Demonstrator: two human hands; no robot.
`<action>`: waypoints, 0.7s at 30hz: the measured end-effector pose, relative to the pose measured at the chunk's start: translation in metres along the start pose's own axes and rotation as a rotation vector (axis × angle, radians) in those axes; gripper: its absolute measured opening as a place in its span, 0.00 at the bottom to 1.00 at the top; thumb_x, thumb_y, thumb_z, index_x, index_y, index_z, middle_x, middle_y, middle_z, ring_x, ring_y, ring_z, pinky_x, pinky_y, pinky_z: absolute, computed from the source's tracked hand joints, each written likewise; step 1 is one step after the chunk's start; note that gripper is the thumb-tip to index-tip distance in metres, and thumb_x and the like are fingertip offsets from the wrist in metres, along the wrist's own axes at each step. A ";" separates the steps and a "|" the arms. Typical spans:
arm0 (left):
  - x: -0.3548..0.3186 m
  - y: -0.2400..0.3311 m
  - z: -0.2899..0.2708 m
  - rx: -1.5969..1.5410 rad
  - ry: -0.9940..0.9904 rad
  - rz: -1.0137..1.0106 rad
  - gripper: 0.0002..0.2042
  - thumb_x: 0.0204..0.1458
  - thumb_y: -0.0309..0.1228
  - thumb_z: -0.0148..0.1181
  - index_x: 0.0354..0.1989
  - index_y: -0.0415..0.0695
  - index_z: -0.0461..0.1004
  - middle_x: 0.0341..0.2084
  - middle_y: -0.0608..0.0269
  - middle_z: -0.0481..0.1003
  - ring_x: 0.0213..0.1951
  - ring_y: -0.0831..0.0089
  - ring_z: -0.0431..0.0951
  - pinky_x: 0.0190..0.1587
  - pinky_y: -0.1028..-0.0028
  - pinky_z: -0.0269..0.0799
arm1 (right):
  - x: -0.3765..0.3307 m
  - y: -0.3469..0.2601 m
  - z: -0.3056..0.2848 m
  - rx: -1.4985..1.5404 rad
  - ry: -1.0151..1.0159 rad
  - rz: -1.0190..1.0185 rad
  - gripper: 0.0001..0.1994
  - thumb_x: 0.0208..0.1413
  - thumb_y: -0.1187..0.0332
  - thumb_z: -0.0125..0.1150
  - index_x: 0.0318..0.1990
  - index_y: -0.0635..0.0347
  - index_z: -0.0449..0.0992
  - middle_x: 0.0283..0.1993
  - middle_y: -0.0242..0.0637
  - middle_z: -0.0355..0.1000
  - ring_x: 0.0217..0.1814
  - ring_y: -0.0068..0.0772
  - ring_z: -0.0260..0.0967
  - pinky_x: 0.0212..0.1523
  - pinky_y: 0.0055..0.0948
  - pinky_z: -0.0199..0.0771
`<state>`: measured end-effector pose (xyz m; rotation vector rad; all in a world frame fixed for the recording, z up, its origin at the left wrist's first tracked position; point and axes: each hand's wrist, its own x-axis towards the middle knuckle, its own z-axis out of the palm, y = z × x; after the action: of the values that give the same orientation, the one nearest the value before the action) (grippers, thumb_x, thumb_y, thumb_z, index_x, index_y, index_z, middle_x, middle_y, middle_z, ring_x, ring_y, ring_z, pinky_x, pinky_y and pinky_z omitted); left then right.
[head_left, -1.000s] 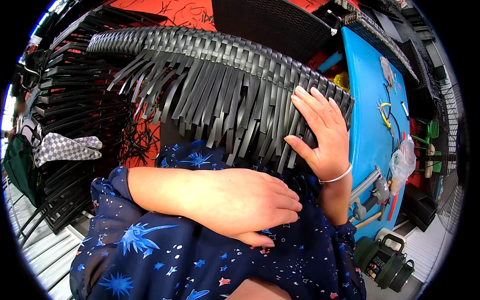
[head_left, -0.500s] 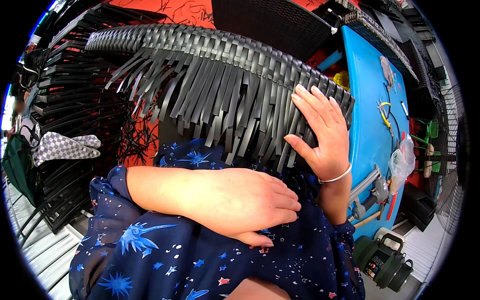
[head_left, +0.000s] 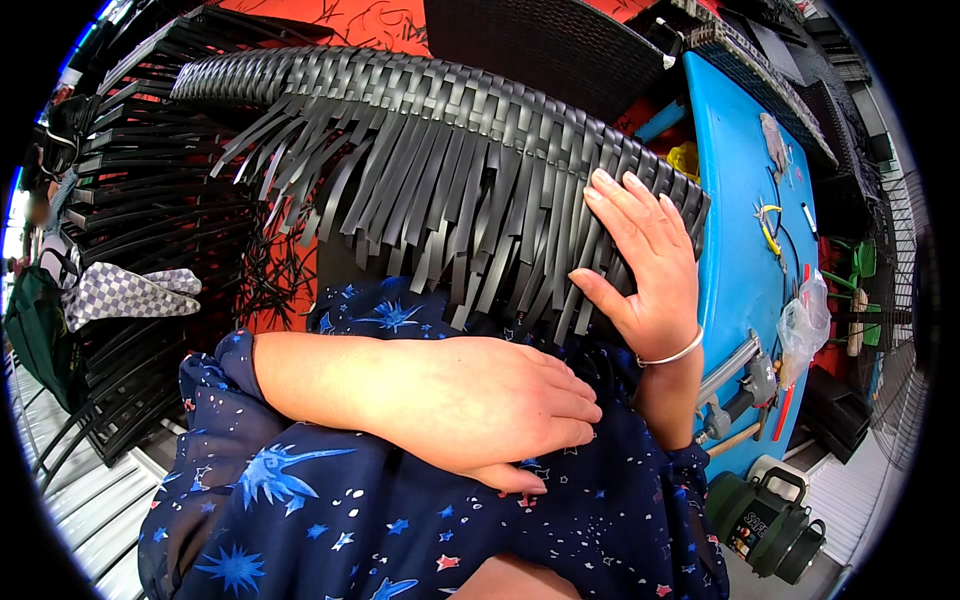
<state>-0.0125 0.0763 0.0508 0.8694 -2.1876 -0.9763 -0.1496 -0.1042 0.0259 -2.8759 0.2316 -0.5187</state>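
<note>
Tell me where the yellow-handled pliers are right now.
In the head view, the yellow-handled pliers lie on the blue table at right, above the clear plastic bag and right of the right hand.

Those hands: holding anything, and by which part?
Nothing visibly held: the right hand lies open on the black woven strips; the left hand rests on the patterned clothing.

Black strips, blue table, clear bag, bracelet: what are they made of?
Black strips: probably plastic, satin; flat, bendy, with soft highlights.
Blue table: smooth, slight sheen, even colour; plastic or painted board, can't tell which.
Clear bag: thin plastic film, glossy; see-through and crinkled.
Bracelet: likely polished metal; thin, pale, shiny band, though pale plastic isn't ruled out.
</note>
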 end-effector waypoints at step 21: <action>-0.159 -0.104 -0.228 0.681 0.661 -0.685 0.19 0.67 0.36 0.48 0.61 0.38 0.70 0.59 0.58 0.72 0.63 0.68 0.68 0.66 0.71 0.58 | -0.054 0.064 0.037 1.009 1.158 0.476 0.38 0.68 0.40 0.27 0.70 0.63 0.58 0.74 0.42 0.54 0.77 0.38 0.46 0.73 0.37 0.40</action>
<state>0.2825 0.0475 0.0577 2.0023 -1.6267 -0.0916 -0.1933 -0.1487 -0.0407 -1.2562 0.5711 -1.5439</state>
